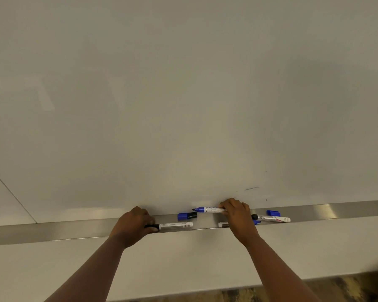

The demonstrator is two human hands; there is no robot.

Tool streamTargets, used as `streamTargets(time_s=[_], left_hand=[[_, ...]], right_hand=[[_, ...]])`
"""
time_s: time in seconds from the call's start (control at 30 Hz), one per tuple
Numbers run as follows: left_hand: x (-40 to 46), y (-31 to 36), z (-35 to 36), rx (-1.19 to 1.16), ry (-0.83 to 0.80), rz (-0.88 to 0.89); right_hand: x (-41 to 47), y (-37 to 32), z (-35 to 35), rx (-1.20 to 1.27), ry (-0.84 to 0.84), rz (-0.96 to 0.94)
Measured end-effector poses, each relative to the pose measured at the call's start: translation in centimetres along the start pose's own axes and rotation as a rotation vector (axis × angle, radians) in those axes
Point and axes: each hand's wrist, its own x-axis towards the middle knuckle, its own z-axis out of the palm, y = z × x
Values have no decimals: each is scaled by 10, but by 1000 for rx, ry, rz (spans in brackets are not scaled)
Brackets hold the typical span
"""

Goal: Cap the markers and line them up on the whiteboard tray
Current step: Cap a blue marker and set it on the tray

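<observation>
Dim, even light; soft glare on whiteboard (pixel 48 99); wide-angle bowing at edges

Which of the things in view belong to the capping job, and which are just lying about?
Job:
- black marker in the left hand
- uncapped blue marker in the right hand
- marker at right
- marker partly hidden under the right hand
- loose blue and black caps
- blue cap
- tray

Lying about:
- whiteboard, faint stray marks

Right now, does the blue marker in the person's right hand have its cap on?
No, it is uncapped: the blue marker held by the right hand shows a bare dark tip.
</observation>
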Motion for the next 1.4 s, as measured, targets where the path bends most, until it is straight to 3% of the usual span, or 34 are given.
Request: streamTargets(time_s=[0.23, 0.6, 0.97, 1.4], left_hand=[[30, 48, 5, -46, 103, 25], [57, 87, 33, 96, 30, -62], [44, 82, 30, -408, 188, 42], [47, 82, 6, -441, 160, 172]], right_hand=[[-6, 5, -10, -11, 13, 36], [-21, 15, -15, -33, 34, 34], [-17, 8, -18, 48, -21, -18], [-6, -1, -22, 57, 36, -105]])
